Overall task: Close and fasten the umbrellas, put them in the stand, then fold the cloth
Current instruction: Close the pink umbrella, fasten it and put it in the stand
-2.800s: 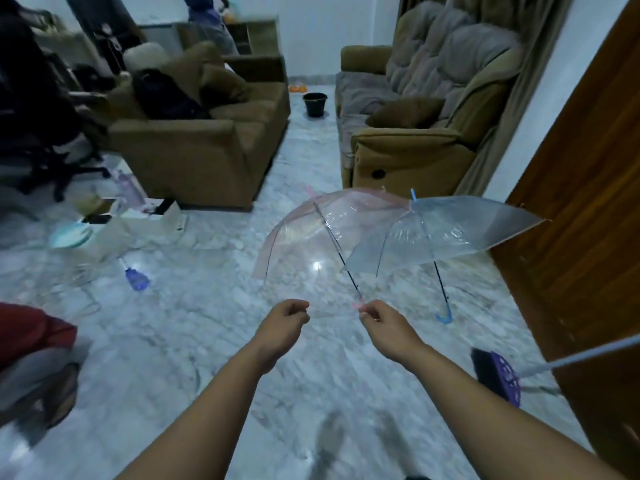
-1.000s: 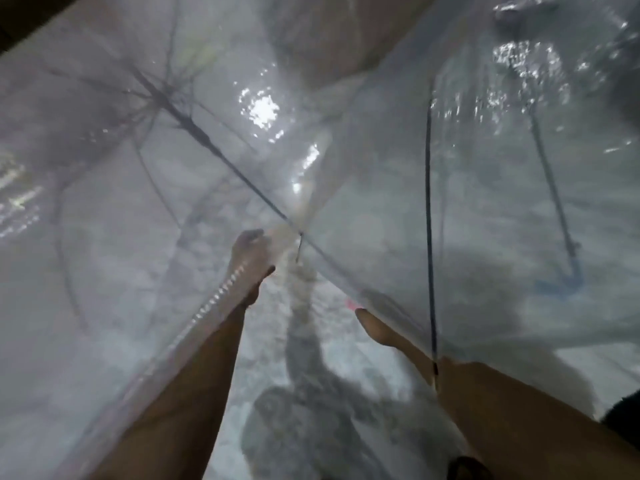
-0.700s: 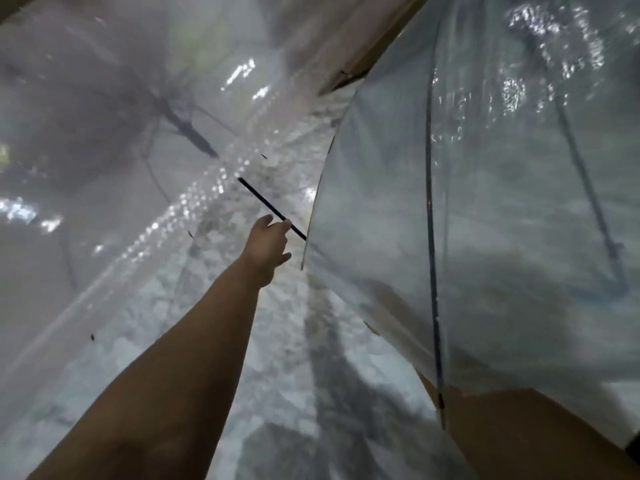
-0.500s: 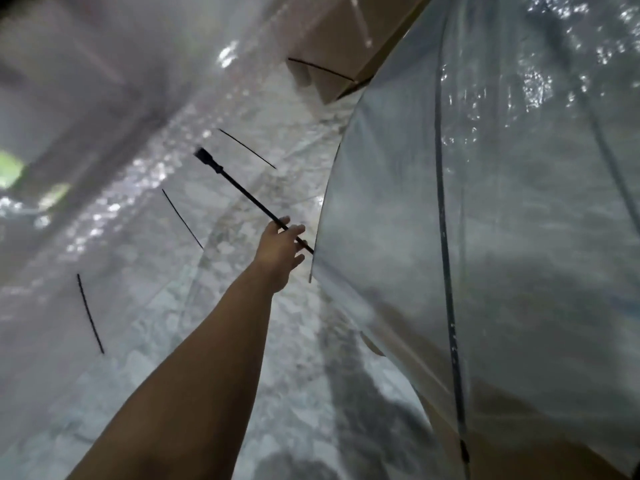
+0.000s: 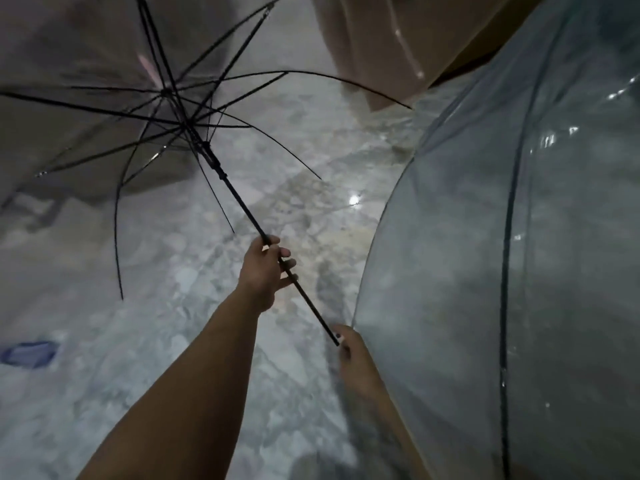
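Crowding right: blue umbrella (image 5: 519, 271), open. Pink umbrella (image 5: 104, 109) open upper left; left hand (image 5: 265, 271) and right hand (image 5: 349, 351) both grip its shaft (image 5: 239, 202). Risk: ribs snagging the blue canopy while collapsing.

black umbrella ribs (image 5: 221, 81), clear bluish canopy (image 5: 519, 271), grey marbled floor (image 5: 173, 289)

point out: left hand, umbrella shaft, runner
left hand (image 5: 262, 268): head view, back of the hand, fingers curled round the shaft.
shaft (image 5: 242, 206): head view, bare black stretch above the left hand.
runner (image 5: 212, 157): head view, dark sleeve below the ribs' hub.
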